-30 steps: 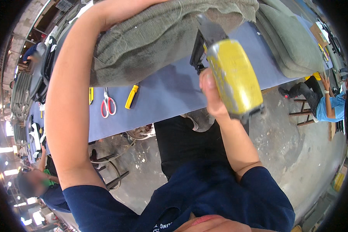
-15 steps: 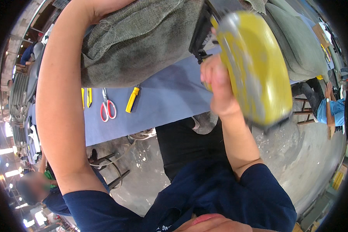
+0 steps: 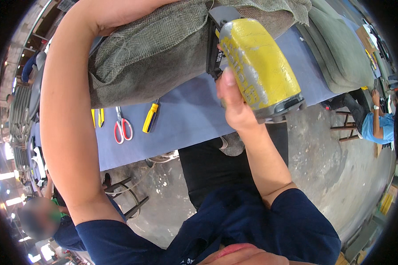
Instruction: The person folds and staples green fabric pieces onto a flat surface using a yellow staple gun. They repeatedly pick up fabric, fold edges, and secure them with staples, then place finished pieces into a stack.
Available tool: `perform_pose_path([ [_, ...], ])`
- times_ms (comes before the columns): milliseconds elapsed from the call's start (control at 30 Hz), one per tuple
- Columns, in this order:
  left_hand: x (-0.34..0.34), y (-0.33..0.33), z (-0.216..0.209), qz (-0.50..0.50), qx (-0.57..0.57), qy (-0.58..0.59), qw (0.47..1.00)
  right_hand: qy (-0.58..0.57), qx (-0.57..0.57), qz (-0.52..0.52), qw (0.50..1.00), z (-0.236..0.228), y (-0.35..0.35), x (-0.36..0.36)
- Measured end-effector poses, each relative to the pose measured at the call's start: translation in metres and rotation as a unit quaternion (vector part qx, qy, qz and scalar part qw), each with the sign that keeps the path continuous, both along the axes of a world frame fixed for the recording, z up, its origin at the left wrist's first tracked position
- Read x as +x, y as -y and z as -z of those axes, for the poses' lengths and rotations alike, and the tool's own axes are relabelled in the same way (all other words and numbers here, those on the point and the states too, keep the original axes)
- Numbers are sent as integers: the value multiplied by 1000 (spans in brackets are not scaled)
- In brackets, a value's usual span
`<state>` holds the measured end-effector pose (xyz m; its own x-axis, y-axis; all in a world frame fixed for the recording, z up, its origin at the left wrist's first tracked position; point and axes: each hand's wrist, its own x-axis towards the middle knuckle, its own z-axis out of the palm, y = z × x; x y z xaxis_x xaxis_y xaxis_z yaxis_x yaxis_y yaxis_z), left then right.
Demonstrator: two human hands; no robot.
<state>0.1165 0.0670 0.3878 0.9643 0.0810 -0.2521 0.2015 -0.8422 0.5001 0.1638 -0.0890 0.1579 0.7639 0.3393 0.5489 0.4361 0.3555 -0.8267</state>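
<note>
My right hand [image 3: 235,95] is wrapped around the handle of a worn yellow and black staple gun [image 3: 265,66]. The gun's black front end rests against or just over a grey-green woven fabric cushion [image 3: 150,62]; its tip is hidden, so contact is unclear. My left arm comes up the left side and bends across the cushion's top at the upper edge; the left hand itself is beyond the picture. On the blue-grey table [image 3: 181,115], below the cushion, lie red-handled scissors [image 3: 123,128] and a yellow and black screwdriver [image 3: 151,118].
Yellow-handled tools [image 3: 101,117] lie partly behind my left arm. Stacked grey-green cushions [image 3: 340,57] stand at the right. A person in blue [image 3: 378,126] sits far right, and another person [image 3: 66,229] is lower left, near a dark stool [image 3: 132,203].
My right hand has brought the staple gun left and a little up, close to the cushion's right part. The cushion has shifted slightly downward and left. My left arm stays over it.
</note>
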Motion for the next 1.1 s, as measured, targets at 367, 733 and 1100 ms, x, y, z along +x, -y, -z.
perform_pose_path([
  [367, -3, -7, 17, 33, -45, 36, 998, 138, -29, 48, 989, 0, 0, 1],
  [733, 1, -13, 20, 41, -69, 49, 996, 260, -51, 74, 961, -2, 1, 2],
  [1100, 5, -10, 12, 60, -98, 9, 993, 370, -83, 156, 912, -5, 5, 12],
])
